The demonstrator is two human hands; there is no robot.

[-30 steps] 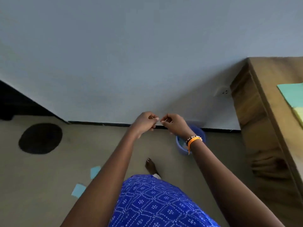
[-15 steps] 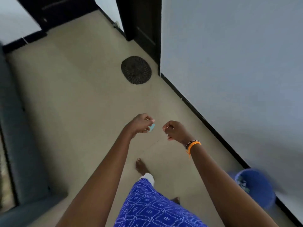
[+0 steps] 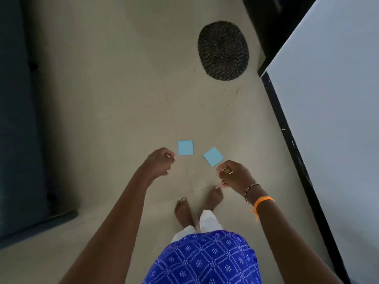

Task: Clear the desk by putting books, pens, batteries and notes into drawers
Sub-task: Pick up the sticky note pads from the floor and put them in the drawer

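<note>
On the floor (image 3: 123,99) before your feet lie two blue notes, the left note (image 3: 185,147) just beyond your left hand (image 3: 161,161) and the tilted right note (image 3: 213,156) just beyond your right hand (image 3: 233,176), both hands curled, holding nothing I can see.

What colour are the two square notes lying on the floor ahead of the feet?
Both notes are light blue and plain, seen best in the head view.

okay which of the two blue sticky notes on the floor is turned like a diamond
The blue note nearer the right hand, at, sits corner-on like a diamond. The other blue note, by the left hand, lies square.
</note>
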